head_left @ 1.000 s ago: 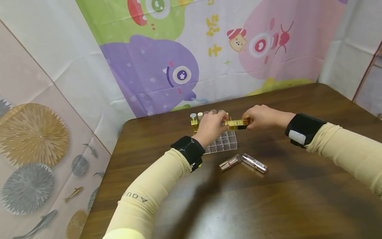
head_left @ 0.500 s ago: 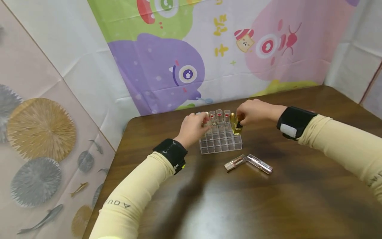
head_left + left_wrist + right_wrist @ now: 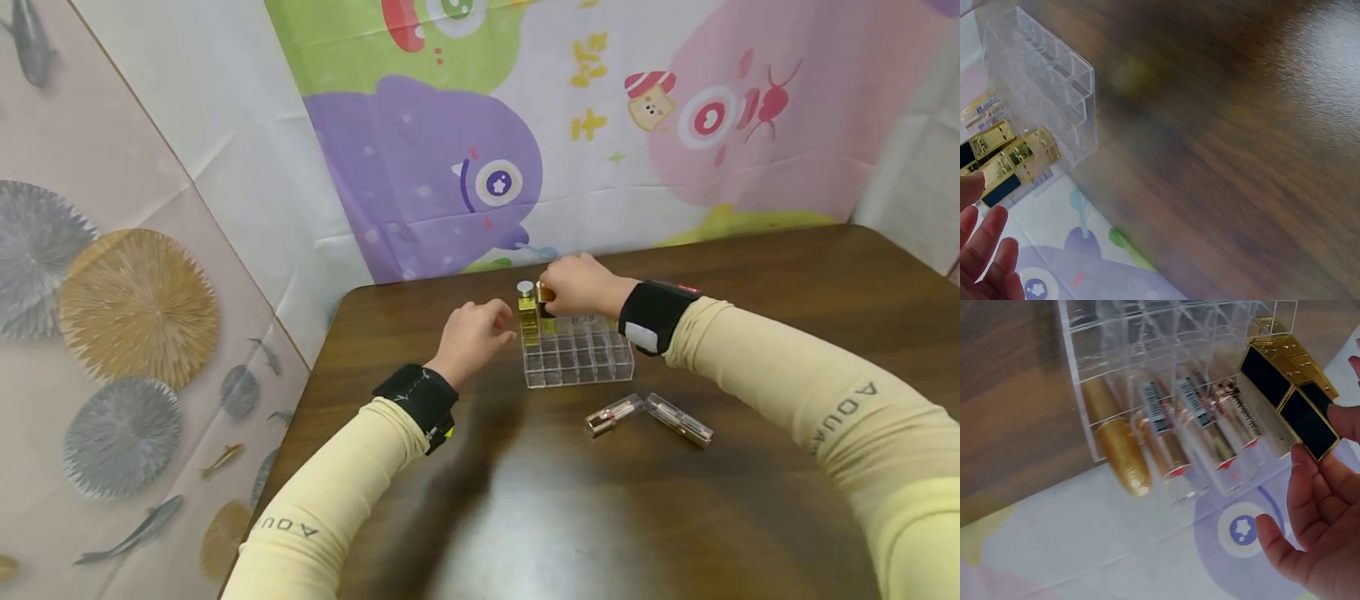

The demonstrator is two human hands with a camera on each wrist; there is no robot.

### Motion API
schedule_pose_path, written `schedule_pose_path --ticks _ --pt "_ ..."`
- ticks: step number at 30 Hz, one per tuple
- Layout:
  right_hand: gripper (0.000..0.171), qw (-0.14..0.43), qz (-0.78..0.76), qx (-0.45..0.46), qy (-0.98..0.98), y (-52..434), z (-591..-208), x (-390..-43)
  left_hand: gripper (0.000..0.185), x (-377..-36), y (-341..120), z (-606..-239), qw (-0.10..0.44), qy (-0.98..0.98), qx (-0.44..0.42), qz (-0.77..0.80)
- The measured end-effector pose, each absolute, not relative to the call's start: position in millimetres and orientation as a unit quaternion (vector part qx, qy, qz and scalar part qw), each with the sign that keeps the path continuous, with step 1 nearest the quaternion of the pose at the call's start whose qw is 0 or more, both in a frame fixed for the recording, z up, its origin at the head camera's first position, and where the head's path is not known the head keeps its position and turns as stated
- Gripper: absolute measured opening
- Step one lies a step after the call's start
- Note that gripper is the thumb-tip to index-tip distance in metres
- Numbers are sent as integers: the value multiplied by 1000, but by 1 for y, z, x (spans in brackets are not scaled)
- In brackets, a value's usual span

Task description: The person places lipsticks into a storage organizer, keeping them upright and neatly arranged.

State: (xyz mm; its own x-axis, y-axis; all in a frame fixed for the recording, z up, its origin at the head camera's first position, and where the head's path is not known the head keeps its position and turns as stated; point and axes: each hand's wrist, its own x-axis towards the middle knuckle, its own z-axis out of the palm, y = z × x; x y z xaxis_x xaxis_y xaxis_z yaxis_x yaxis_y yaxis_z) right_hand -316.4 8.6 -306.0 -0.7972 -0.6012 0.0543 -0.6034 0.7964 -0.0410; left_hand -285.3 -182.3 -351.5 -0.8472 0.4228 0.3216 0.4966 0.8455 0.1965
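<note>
Lipsticks stand in a clear plastic organizer box with many small square slots [image 3: 581, 362] on the dark brown wooden table [image 3: 675, 517]; the right hand [image 3: 573, 285] is at the back left corner of the box, its fingers curled over a square gold lipstick tube with a black top [image 3: 546, 310] that stands in a back slot; from the head view I cannot tell if the fingers pinch it or only touch it; a second square gold tube with a silver cap [image 3: 527, 313] stands just beside it on the left, with no hand on it; the left hand [image 3: 475, 333] is near the left side of the box, apart from it, with fingers loosely bent and nothing in them; the two hands are apart, with the gold tubes between them.

The right wrist view shows more; a row of tubes fills the back slots, a round glittery gold tube [image 3: 1119, 447] and three clear tubes with red inside [image 3: 1200, 425]; the two square gold tubes [image 3: 1291, 394] sit at the end, and a fingertip [image 3: 1304, 459] rests at the black top of the nearer one; the left wrist view is blurry, yet it shows straight, spread fingers [image 3: 985, 250] near the gold tubes.

Two clear lipstick tubes [image 3: 648, 414] lie flat on the table in front of the box, well away from both hands.
</note>
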Motion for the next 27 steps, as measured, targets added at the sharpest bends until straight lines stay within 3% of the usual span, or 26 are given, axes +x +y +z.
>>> schedule_pose_path --ticks 19,27 --pt "13 24 50 307 -950 8 -310 -317 24 -286 -191 -351 123 -958 -218 -141" --pt "17 157 59 335 -927 8 -334 -315 26 -285 -193 -356 112 -958 -218 -148"
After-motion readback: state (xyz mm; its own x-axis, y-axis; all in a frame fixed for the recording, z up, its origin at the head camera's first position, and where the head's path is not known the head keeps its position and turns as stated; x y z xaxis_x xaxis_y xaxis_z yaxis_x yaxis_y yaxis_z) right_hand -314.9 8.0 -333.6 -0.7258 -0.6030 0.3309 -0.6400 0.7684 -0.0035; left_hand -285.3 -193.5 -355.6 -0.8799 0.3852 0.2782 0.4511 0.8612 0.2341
